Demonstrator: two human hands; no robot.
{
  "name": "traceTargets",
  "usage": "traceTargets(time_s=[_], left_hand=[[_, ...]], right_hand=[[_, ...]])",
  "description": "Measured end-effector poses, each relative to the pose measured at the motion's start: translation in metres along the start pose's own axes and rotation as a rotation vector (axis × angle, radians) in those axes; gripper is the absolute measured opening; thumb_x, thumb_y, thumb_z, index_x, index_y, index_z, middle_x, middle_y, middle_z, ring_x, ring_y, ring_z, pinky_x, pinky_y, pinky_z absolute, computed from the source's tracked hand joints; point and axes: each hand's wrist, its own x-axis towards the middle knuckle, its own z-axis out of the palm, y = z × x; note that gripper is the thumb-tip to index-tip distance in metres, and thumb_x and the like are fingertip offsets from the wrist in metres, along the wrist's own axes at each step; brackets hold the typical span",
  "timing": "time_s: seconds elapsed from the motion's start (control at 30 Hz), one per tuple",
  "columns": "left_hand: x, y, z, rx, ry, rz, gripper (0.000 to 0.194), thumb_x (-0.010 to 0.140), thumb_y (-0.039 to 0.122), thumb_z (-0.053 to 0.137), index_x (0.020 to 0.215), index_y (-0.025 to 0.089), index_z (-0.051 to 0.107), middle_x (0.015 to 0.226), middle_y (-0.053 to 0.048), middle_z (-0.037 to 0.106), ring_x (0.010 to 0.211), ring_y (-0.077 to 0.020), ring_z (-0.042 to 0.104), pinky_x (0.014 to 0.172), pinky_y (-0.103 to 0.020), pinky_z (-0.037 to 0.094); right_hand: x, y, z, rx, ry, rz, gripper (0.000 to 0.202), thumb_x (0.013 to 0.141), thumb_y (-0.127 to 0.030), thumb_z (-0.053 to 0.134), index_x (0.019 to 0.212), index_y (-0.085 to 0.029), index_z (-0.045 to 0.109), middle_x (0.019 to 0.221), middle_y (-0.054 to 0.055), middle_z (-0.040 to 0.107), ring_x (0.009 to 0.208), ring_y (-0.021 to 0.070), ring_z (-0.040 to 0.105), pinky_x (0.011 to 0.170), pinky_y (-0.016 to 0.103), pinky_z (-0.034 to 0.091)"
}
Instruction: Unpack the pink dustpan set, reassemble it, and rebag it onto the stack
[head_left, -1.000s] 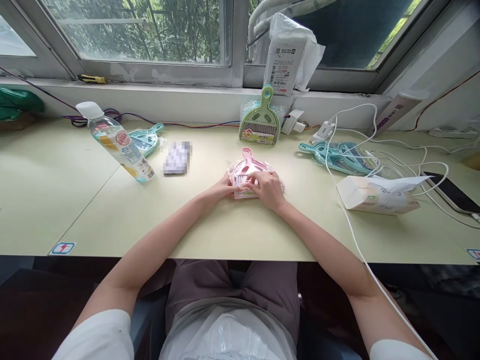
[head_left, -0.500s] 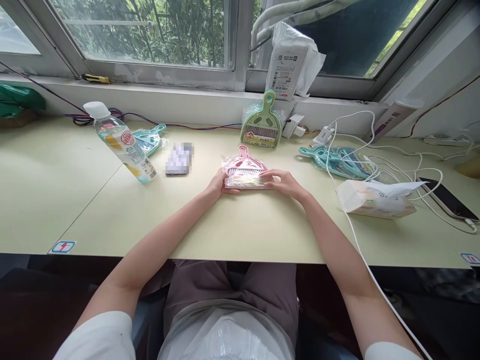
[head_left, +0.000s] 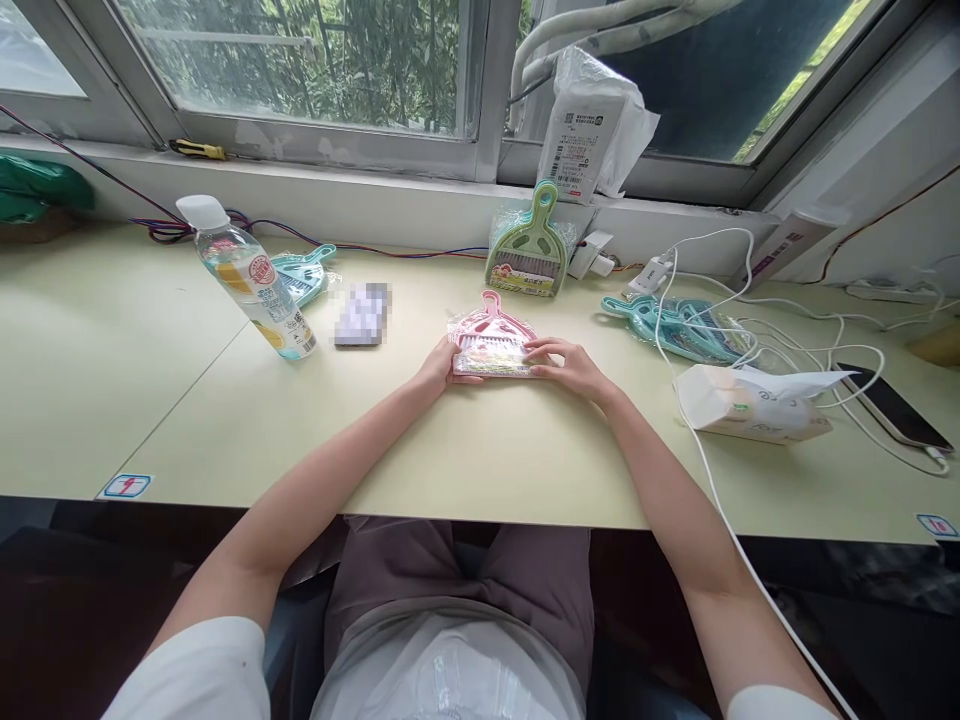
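Observation:
A pink mini dustpan and brush set (head_left: 492,335), wrapped in clear plastic, is between my hands over the middle of the table, its handle pointing away from me. My left hand (head_left: 441,366) grips its lower left corner, thumb on the near side. On the opposite corner, my right hand (head_left: 568,367) has its fingers over the wrapper and thumb beneath the lower edge. Behind it, a green dustpan and brush set (head_left: 529,250) leans upright against the wall. Teal wrapped sets lie at the right (head_left: 675,328) and, partly hidden, behind the bottle at the left (head_left: 304,275).
A clear drink bottle (head_left: 255,285) stands at the left beside a blurred-out small object (head_left: 363,314). To the right are a tissue pack (head_left: 750,405), a phone (head_left: 892,405) and tangled white cables (head_left: 705,450). A white box (head_left: 576,145) rests on the sill.
The whole view has shifted slightly. Both hands keep the same hold on the pink dustpan and brush set, which stays in its place.

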Motion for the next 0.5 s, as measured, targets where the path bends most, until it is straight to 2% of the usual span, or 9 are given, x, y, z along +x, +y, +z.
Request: traceTargets(time_s=[0.13,0.23,0.37,0.5], left_hand=[[-0.011,0.002,-0.003,0.063,-0.182,0.085,0.061,0.077,0.037,0.064,0.134,0.024,0.045,0.131,-0.012,0.058,0.102,-0.0272,0.065,0.059,-0.030,0.062],[-0.015,0.002,-0.007,0.124,-0.289,0.126,0.074,0.071,0.033,0.074,0.137,0.026,0.040,0.136,-0.012,0.054,0.106,-0.0261,0.064,0.064,-0.029,0.062],[-0.011,-0.003,-0.009,0.097,-0.255,0.126,0.072,0.072,0.021,0.069,0.136,0.023,0.038,0.136,-0.013,0.053,0.104,-0.0234,0.065,0.070,-0.029,0.062],[-0.006,-0.007,-0.009,0.068,-0.183,0.126,0.069,0.072,0.017,0.064,0.134,0.022,0.038,0.134,-0.010,0.054,0.101,-0.0217,0.066,0.072,-0.031,0.063]], right_hand=[[0.002,0.005,0.006,0.034,0.085,0.011,0.018,0.081,-0.040,0.065,0.084,-0.025,0.075,0.104,0.006,0.070,0.106,0.0238,0.062,0.096,0.042,0.047],[0.004,0.008,0.012,-0.006,0.129,-0.011,0.018,0.082,-0.038,0.063,0.080,-0.023,0.074,0.097,0.007,0.070,0.098,0.0233,0.063,0.087,0.040,0.049],[0.006,0.012,0.017,-0.095,0.161,-0.063,0.019,0.085,-0.035,0.059,0.079,-0.022,0.071,0.094,0.007,0.069,0.096,0.0228,0.062,0.083,0.039,0.049],[0.008,0.018,0.022,-0.200,0.203,-0.096,0.014,0.086,-0.031,0.059,0.081,-0.022,0.068,0.096,0.007,0.064,0.100,0.0237,0.058,0.094,0.045,0.044]])
